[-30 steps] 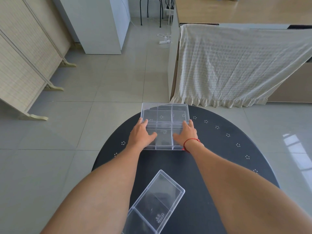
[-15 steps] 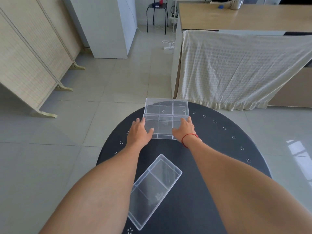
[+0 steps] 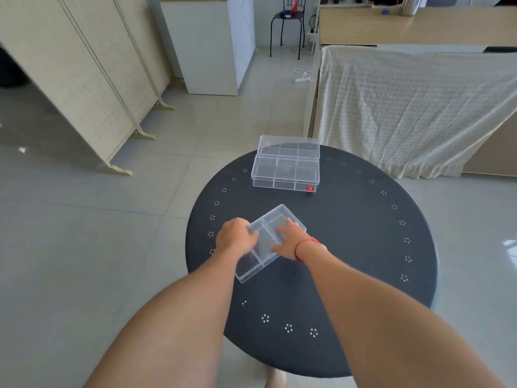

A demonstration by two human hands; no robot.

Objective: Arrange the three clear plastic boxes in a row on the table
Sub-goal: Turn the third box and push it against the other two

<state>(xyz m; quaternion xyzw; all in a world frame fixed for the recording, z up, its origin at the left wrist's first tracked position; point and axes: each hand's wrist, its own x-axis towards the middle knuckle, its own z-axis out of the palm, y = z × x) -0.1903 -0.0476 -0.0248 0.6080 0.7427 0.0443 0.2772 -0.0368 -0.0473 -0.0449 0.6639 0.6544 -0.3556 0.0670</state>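
A tiled room held a folding screen (image 3: 70,79) at the left, a white cabinet (image 3: 212,43) and a black chair (image 3: 286,23) behind, and a counter draped in a pale cloth (image 3: 405,107) at the right. In the middle stood a round dark table (image 3: 363,247).

The person's left hand (image 3: 235,236) was curled over the left edge of the near box (image 3: 265,245), fingers closed on its rim. The box lay in the near-left part of the table, directly between the two hands. Its long axis ran on a diagonal, from near-left to far-right, so it sat skewed against the other two. An inner divider crossed it; it appeared empty.

The right hand (image 3: 288,239), a red cord at its wrist, pressed on the box's right side, fingers spread over the top edge. Whether it gripped the wall or merely rested on it could not be told. Both hands were equally close to the box.

Beyond, toward the far edge, the middle box (image 3: 285,176) and the far box (image 3: 289,147) lay touching, long sides across the view, well apart from the near one.

In my judgement the coming move turned on that skew: the near box needed rotating until its long axis matched the pair, then setting in line with them.
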